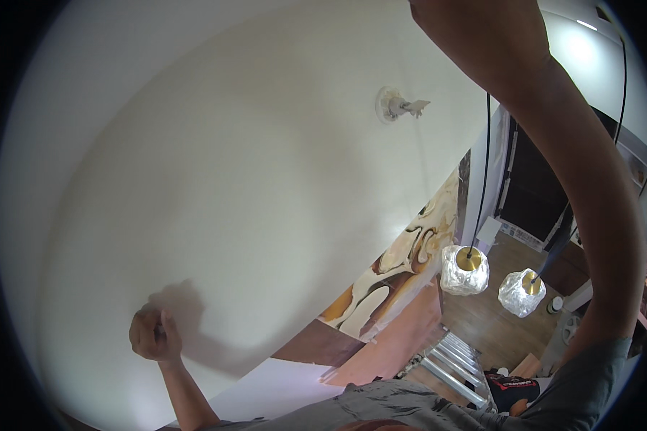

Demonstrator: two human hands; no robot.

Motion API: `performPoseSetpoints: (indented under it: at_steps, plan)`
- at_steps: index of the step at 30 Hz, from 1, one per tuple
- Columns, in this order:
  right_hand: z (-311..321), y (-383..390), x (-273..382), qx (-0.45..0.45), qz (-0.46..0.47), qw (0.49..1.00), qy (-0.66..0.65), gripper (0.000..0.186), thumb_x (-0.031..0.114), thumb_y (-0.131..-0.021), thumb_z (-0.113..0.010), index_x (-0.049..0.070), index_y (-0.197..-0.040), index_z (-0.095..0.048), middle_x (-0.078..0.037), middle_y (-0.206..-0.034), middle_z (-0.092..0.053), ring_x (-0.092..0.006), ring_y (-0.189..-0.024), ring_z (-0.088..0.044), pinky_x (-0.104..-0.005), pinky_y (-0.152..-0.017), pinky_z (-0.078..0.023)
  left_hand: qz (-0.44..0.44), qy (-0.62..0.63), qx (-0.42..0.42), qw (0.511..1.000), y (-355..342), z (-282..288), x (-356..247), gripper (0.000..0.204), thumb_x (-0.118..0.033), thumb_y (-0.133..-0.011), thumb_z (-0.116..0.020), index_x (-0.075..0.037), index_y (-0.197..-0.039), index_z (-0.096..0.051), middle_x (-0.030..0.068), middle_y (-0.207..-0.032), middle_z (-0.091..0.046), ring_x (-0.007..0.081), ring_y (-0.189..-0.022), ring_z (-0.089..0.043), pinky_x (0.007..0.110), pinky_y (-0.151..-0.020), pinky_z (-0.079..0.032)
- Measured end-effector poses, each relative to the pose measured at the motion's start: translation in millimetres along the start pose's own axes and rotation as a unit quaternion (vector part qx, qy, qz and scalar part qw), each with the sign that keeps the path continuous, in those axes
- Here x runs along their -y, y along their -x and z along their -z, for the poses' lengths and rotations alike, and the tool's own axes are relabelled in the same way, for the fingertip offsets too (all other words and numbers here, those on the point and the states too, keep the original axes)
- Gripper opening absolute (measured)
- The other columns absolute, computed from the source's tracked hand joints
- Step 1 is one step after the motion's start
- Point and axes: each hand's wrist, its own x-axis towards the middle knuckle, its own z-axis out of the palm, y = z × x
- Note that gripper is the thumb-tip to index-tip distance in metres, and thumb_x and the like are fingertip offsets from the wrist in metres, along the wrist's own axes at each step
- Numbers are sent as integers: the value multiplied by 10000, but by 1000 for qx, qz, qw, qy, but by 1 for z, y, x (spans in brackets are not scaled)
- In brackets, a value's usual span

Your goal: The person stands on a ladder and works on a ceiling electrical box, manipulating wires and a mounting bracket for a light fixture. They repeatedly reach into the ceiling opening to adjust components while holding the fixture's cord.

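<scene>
The person is working overhead at the pale ceiling [266,179], which is filling most of the view and is apparently the thing in hand; the exact step is not showing clearly, though it seems to be work on this surface.

The left hand [151,335] is lying near the ceiling's lower-left part, its fingers curling in and a shadow falling just beside it. Whether it is touching the surface or grasping something small, I cannot tell. The right hand [485,29] is standing raised at the top, its fingers lying out of view, so I cannot tell whether it is gripping anything.

A pale fitting with a winged tip [402,107] is jutting from the ceiling's upper right, well apart from the left hand. The ceiling's slanting right edge is meeting a marble-patterned wall panel [395,269]. Two plastic-wrapped pendant lamps [465,270] are hanging inside the bend of the right arm, so any next move would probably be calling for steady footing and care around their cords.
</scene>
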Motion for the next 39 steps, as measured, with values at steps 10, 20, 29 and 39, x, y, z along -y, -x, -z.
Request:
performPoseSetpoints:
  at_steps: [10,20,29,39]
  plan:
    - [-7,12,-12,-52,-19,997,-44,243,-2,-867,-672,76,-1077,-768,-69,-854,-721,-195,-721,-693,-332,-595,-588,1,-3,-10,1000,5,1,7,220,-152,-924,-754,-50,-784,-618,69,-702,-636,197,-543,-513,310,-468,-361]
    - [-8,8,-6,-68,-16,995,-75,285,-57,-843,-658,65,-1077,-766,-85,-872,-755,-215,-720,-715,-334,-582,-596,-10,-15,-14,1000,-3,-2,-1,214,-135,-959,-728,-45,-793,-629,36,-671,-590,150,-531,-461,284,-476,-322]
    - [-15,7,-4,-92,-63,984,-136,269,-50,-867,-662,67,-1091,-756,-104,-892,-763,-235,-705,-733,-333,-593,-609,-7,-9,-13,1000,-5,-2,-3,231,-138,-968,-714,-45,-781,-615,46,-671,-592,157,-539,-484,289,-484,-340]
    - [-46,14,2,-161,-126,944,-259,283,-66,-878,-657,63,-1114,-744,-129,-927,-764,-267,-719,-740,-344,-619,-611,-6,-43,-4,999,-2,4,-1,253,-164,-962,-732,-62,-770,-603,26,-645,-564,154,-523,-461,290,-475,-321]
